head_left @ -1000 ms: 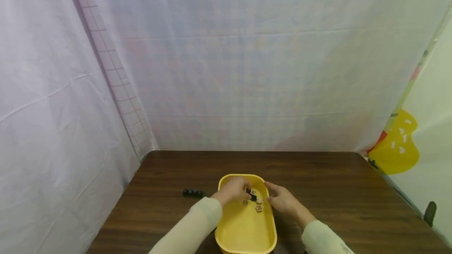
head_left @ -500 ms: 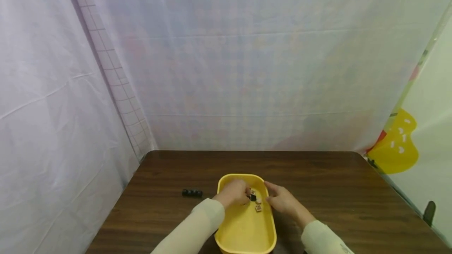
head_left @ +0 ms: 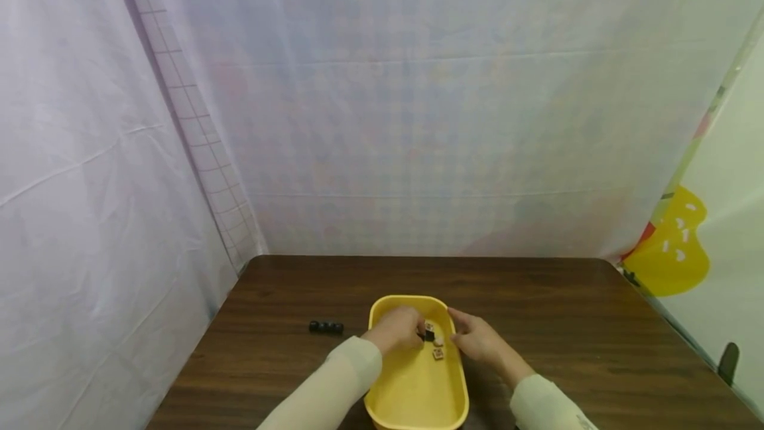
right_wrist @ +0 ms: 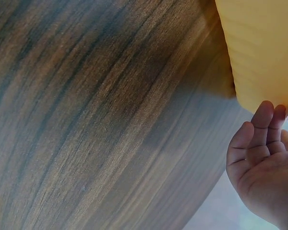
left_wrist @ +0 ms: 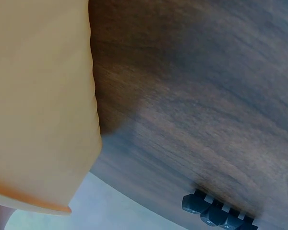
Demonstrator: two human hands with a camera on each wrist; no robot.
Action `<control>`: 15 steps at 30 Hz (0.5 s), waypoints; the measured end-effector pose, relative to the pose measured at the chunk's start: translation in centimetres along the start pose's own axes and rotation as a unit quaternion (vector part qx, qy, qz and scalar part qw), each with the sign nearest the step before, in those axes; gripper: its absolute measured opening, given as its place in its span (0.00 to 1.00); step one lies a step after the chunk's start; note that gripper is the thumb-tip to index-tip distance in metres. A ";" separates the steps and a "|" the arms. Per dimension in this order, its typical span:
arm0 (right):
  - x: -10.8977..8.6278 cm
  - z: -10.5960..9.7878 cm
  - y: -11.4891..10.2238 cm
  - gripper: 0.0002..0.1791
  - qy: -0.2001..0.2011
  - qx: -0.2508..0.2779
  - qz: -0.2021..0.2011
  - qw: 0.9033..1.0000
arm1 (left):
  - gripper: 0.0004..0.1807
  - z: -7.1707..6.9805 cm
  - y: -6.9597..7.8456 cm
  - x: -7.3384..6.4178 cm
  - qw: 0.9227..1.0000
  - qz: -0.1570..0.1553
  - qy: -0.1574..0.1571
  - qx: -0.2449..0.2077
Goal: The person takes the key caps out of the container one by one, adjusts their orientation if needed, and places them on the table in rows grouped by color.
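Observation:
A yellow tub (head_left: 418, 390) stands on the table, holding small pale square pieces (head_left: 438, 354) with dark markings and a black keycap (head_left: 429, 336). My left hand (head_left: 398, 329) reaches into its far part, fingers bent down among the pieces. Its fingertips are mostly hidden, with something dark right at them; I cannot tell whether they pinch it. My right hand (head_left: 480, 340) holds the tub's right rim near the far corner. In the right wrist view this hand (right_wrist: 266, 167) has fingertips against the outer wall (right_wrist: 259, 57). The left wrist view shows only the tub's outside (left_wrist: 38, 96).
A row of joined black keycaps (head_left: 325, 327) lies on the brown wood-grain table (head_left: 537, 297), left of the tub. White curtains (head_left: 418, 118) hang behind and at the sides. Past the table's right edge are a yellow shape (head_left: 668, 251) and a dark object (head_left: 727, 362).
My left hand has dipped slightly lower in the tub and now covers a pale piece that showed below its fingers. The right hand keeps its place at the rim.

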State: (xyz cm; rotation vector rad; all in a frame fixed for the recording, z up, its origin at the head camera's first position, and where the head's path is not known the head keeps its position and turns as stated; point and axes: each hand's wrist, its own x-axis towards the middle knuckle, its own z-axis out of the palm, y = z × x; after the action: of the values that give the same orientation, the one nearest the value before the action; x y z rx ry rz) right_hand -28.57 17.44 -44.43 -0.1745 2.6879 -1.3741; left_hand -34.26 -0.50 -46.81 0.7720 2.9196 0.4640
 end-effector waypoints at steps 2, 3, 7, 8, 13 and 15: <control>0.0 0.0 0.1 0.33 0.001 -0.001 0.001 1.000 | 0.06 0.0 0.1 0.0 1.000 0.001 -0.004 0.004; 0.0 0.0 0.1 0.33 0.001 0.000 0.001 1.000 | 0.07 0.0 0.1 -0.1 1.000 0.004 -0.004 0.009; 0.0 0.0 0.2 0.33 0.005 -0.003 -0.001 1.000 | 0.08 0.0 0.2 -0.1 1.000 0.007 -0.007 0.017; 0.0 0.0 0.2 0.33 0.006 -0.002 -0.002 1.000 | 0.07 0.0 0.2 -0.2 1.000 0.005 -0.007 0.015; 0.1 0.0 0.3 0.33 0.005 -0.004 -0.014 1.000 | 0.03 -0.1 0.3 -0.3 1.000 -0.002 -0.009 -0.012; 0.1 0.0 0.3 0.33 0.005 -0.004 -0.018 1.000 | 0.05 -0.2 0.3 -0.3 1.000 0.006 -0.006 -0.020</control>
State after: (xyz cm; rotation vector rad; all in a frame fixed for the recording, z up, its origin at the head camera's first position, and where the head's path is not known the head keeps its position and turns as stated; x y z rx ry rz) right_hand -28.70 17.63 -44.66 -0.2180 2.7109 -1.3772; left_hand -33.89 -0.46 -46.49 0.7848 2.8871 0.5162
